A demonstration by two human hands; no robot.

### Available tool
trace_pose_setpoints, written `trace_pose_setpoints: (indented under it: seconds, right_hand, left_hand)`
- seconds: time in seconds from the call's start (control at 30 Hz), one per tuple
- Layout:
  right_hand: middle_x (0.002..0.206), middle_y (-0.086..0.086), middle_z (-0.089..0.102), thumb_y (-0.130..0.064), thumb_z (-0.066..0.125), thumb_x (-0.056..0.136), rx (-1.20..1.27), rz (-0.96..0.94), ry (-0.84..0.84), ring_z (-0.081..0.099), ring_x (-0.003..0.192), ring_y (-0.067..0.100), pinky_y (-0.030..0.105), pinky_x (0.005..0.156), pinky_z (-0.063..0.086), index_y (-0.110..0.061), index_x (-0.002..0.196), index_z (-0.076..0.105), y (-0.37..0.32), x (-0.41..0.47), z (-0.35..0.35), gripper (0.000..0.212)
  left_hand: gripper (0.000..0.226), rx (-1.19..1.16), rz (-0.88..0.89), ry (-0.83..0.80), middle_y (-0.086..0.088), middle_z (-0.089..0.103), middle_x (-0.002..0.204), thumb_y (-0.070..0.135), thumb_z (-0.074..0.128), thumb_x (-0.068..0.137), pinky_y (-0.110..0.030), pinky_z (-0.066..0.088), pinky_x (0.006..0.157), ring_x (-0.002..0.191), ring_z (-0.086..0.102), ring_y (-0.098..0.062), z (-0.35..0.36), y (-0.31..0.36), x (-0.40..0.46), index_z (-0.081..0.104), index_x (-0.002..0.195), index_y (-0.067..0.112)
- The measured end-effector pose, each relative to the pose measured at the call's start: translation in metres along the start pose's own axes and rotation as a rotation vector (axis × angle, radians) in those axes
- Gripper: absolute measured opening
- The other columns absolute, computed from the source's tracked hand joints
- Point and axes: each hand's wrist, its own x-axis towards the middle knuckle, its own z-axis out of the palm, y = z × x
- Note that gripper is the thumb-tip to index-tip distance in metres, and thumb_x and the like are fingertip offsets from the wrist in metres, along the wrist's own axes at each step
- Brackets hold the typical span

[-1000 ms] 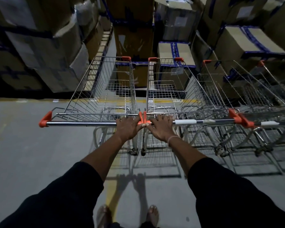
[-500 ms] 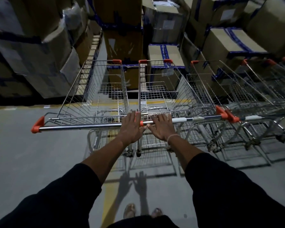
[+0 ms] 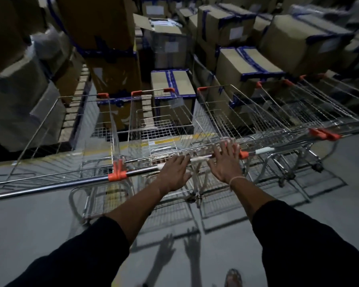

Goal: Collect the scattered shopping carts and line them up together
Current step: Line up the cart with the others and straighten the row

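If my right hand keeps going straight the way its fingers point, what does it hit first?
The right hand already lies with straight fingers over the handle bar of the second cart. Going straight on, it would probably meet that cart's wire basket just beyond the bar, though blur makes depth uncertain.

Shiny wire-mesh metal shopping carts (image 3: 160, 129), glossy chromed handle bar (image 3: 56, 184) with orange plastic end caps (image 3: 117, 176), matt brown cardboard boxes (image 3: 172, 94) at twelve o'clock bound in blue tape, smooth matt grey concrete floor (image 3: 29, 228), black cloth sleeves (image 3: 311, 245).

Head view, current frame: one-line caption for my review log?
Left hand and right hand, fingers extended, on a cart handle in a row of carts before stacked boxes.
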Motion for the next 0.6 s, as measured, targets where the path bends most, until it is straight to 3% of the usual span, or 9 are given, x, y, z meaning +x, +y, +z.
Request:
trace_pose_setpoints:
  seconds: [0.07,0.23,0.43,0.6]
  right_hand:
    - [0.167,0.019,0.019,-0.06,0.03,0.101,0.007,0.038,-0.014,0.007,0.155,0.041,0.063,0.121,-0.009,-0.019,0.162,0.022,0.043,0.006,-0.001,0.073]
    - [0.14,0.015,0.058,-0.066,0.017,0.097,0.082,-0.001,-0.142,0.045,0.137,0.034,0.065,0.119,0.006,-0.021,0.145,0.047,0.132,0.027,0.008,0.072]
    - [0.16,0.016,0.037,-0.048,0.022,0.109,0.165,-0.201,-0.248,0.026,0.149,0.039,0.052,0.123,0.003,-0.024,0.154,0.038,0.176,0.041,0.004,0.053]
    - [0.158,0.014,0.04,-0.053,0.021,0.107,0.245,-0.177,-0.28,0.025,0.148,0.04,0.053,0.121,-0.006,-0.031,0.148,0.044,0.189,0.052,0.021,0.052]
  left_hand:
    - [0.076,-0.02,-0.014,-0.001,-0.019,0.054,0.138,0.056,0.024,0.091,-0.045,0.038,0.109,0.123,0.048,-0.039,0.003,0.031,0.025,0.045,0.143,0.005]
    - [0.064,-0.079,-0.056,0.043,-0.018,0.052,0.141,0.049,0.041,0.098,-0.045,0.037,0.106,0.126,0.048,-0.039,0.012,0.098,0.079,0.041,0.146,0.007]
    - [0.057,-0.116,-0.156,0.09,-0.014,0.055,0.136,0.051,0.045,0.1,-0.043,0.034,0.103,0.121,0.052,-0.033,0.026,0.152,0.127,0.038,0.145,0.016]
    - [0.072,-0.04,-0.335,0.004,-0.017,0.047,0.145,0.064,0.033,0.099,-0.05,0.033,0.103,0.127,0.044,-0.04,0.035,0.167,0.152,0.015,0.157,0.025]
